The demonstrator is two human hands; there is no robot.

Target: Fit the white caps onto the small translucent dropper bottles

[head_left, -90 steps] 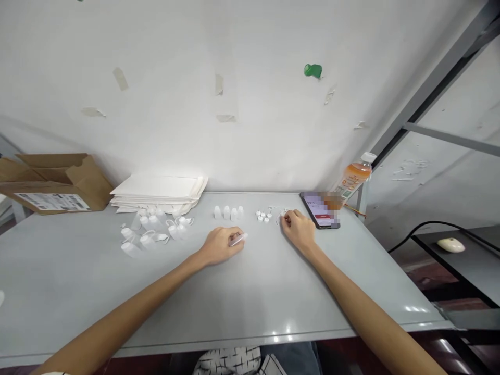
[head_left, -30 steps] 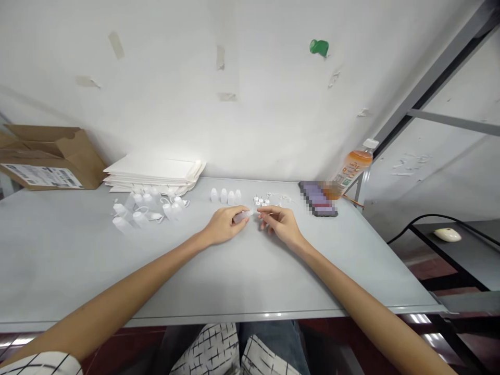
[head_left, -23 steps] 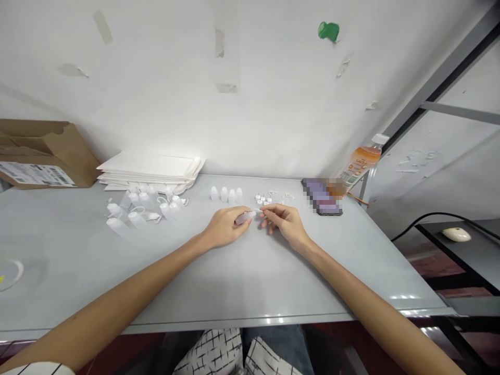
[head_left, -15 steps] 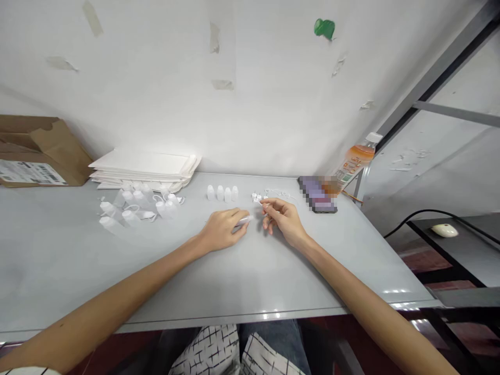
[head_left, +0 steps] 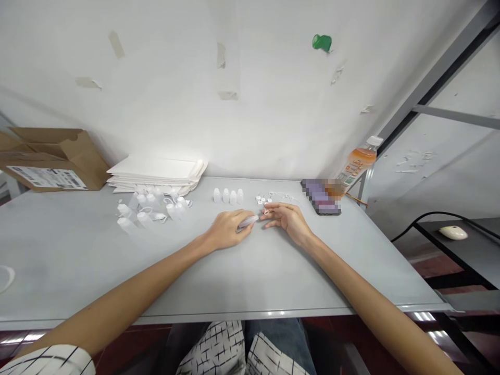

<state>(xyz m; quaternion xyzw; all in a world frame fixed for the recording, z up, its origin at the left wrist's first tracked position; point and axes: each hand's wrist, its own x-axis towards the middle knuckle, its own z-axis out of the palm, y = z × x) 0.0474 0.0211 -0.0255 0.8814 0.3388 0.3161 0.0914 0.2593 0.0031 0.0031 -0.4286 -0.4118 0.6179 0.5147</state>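
Observation:
A small translucent bottle (head_left: 247,222) lies tilted in my left hand (head_left: 230,229), whose fingers wrap round it, its tip pointing right. Just right of that tip is my right hand (head_left: 288,221), with a small white ring-like piece (head_left: 266,211) at its fingertips. Small white caps (head_left: 264,200) with thin tips lie beyond my right fingers. Several small white bottles (head_left: 233,197) stand in a row behind my left hand. Farther left, a group of larger capped white bottles (head_left: 146,211) rests on the table.
The grey table (head_left: 250,284) meets a white wall. At the back left are a cardboard box (head_left: 88,156) and a stack of white envelopes (head_left: 156,169). On the right lie a phone (head_left: 320,197) and an orange drink bottle (head_left: 357,159). White loops (head_left: 283,197) lie behind my right hand.
The view has shifted slightly. My right fingers have opened out somewhat and come closer to the tip of the bottle, which my left hand still holds.

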